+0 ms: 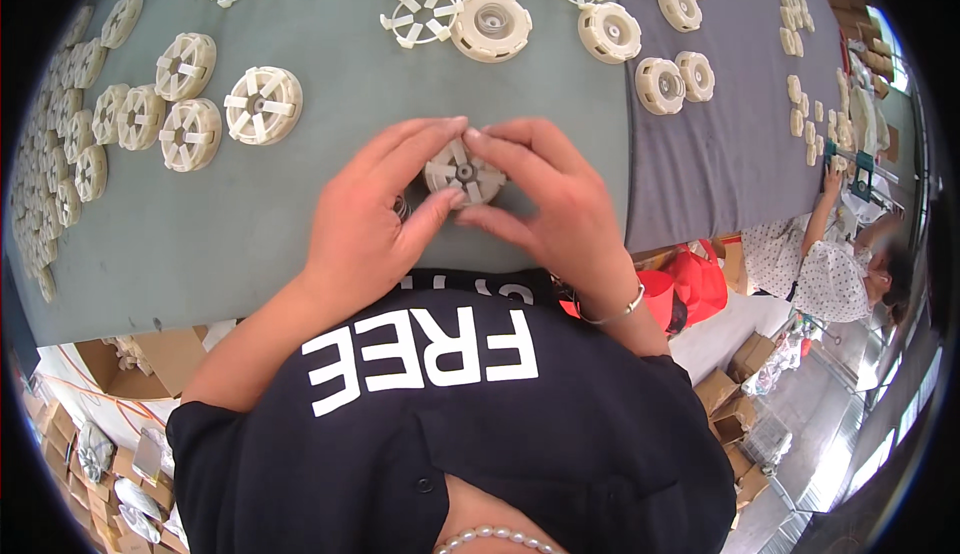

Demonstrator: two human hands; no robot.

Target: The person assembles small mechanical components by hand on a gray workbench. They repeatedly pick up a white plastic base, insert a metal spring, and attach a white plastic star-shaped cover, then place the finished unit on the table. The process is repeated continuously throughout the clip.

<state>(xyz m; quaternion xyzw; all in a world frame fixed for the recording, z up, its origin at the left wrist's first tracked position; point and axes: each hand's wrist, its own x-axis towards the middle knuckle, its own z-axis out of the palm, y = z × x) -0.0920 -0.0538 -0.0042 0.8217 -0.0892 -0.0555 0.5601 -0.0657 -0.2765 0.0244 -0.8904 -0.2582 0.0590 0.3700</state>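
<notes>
Cream plastic is what I have between both hands: my left hand (370,219) and right hand (545,204) pinch one small spoked wheel (463,171) from either side, fingertips clenched on its rim, just above the grey-green mat (300,224). I judge this as the fitting step, pressing the parts together; next calls for even pressure. Finished wheels (190,104) lie well apart to the left, the table edge (200,309) runs near my wrists.
</notes>
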